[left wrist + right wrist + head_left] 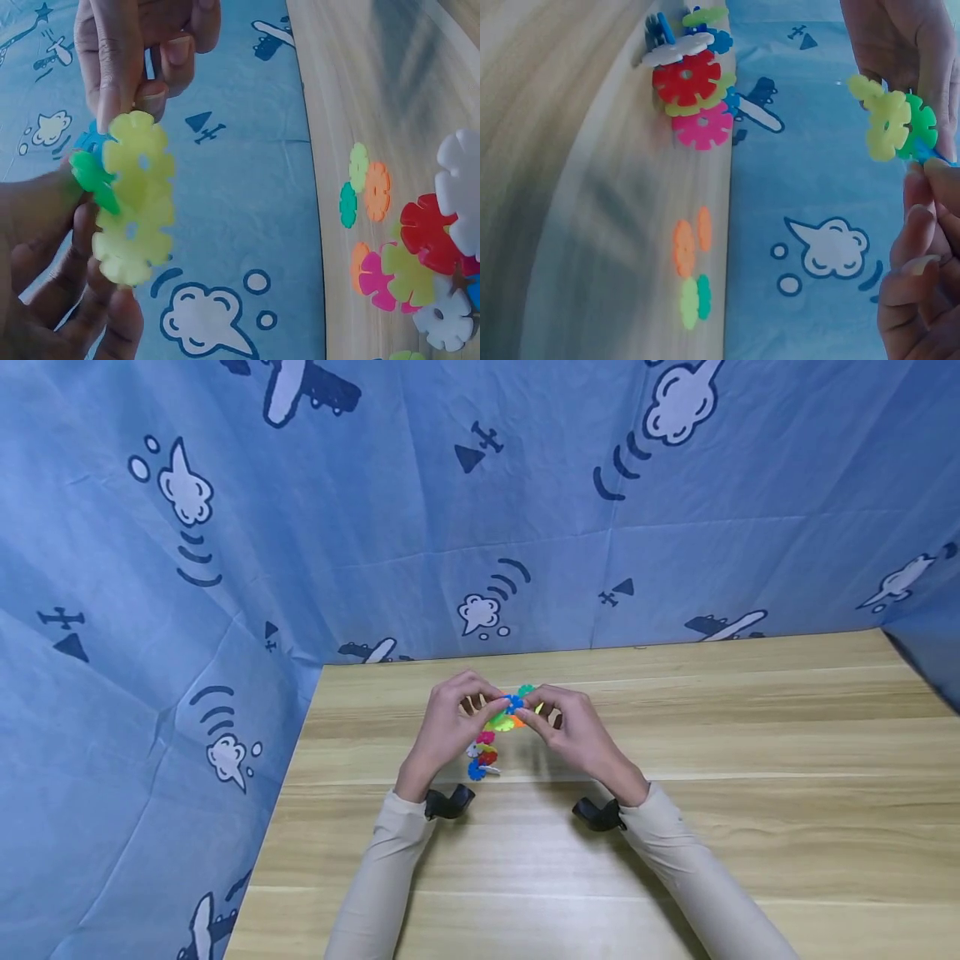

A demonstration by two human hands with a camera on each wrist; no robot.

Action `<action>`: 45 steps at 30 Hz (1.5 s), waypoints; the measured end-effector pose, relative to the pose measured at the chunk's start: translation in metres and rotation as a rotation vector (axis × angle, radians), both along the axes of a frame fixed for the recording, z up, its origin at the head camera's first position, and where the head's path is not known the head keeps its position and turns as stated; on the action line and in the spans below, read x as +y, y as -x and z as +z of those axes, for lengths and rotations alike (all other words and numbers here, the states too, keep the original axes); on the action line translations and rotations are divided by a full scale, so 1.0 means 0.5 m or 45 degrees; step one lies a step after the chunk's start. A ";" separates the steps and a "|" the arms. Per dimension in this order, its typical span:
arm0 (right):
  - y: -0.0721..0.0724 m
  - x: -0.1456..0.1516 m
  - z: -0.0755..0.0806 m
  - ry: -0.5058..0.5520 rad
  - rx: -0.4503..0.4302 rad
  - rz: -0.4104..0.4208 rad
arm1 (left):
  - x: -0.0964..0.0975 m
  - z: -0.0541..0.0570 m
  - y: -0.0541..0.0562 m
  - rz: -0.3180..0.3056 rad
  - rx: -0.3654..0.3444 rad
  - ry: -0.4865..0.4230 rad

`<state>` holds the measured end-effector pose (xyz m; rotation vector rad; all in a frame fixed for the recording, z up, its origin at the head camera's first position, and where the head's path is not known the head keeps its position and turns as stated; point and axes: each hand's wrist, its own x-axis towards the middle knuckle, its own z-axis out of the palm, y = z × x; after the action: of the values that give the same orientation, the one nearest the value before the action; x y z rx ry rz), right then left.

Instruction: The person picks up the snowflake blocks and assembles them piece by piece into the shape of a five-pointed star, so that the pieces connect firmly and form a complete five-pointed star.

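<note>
Over the pale wood-grain table [735, 743], the left hand [453, 717] and the right hand [572, 720] are both clamped in a pinch on one joined cluster of blue, green and yellow notched plastic discs [139, 187]. Below, a multicoloured pile of notched plastic discs [694, 86] rests on the wood, near loose orange discs [683, 238] and a loose green disc [703, 297].

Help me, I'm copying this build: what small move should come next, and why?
Perhaps press the blue disc firmly into the held green disc: both hands pinch close to where they meet, and no view shows whether they interlock.
</note>
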<state>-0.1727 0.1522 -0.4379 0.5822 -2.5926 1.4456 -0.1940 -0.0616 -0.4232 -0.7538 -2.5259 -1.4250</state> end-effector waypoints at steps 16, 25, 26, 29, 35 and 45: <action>-0.006 -0.055 -0.075 -0.167 -0.188 0.220 | -0.038 0.006 0.015 0.128 -0.010 0.025; -0.029 -0.076 -0.084 -0.300 -0.055 0.268 | -0.042 0.005 0.017 0.138 -0.016 0.026; -0.030 -0.076 -0.083 -0.324 -0.051 0.267 | -0.042 0.005 0.016 0.137 -0.020 0.028; -0.030 -0.073 -0.083 -0.380 -0.049 0.253 | -0.042 0.005 0.016 0.134 -0.032 0.034; -0.028 -0.063 -0.074 -0.414 -0.120 0.307 | -0.043 0.003 0.016 0.124 -0.044 0.023; -0.026 -0.053 -0.063 -0.323 -0.284 0.470 | -0.047 -0.004 0.017 0.096 -0.075 -0.020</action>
<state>-0.1594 0.1255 -0.4695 1.0338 -2.9934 1.3460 -0.2026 -0.0851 -0.4252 -0.6157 -2.5544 -1.4614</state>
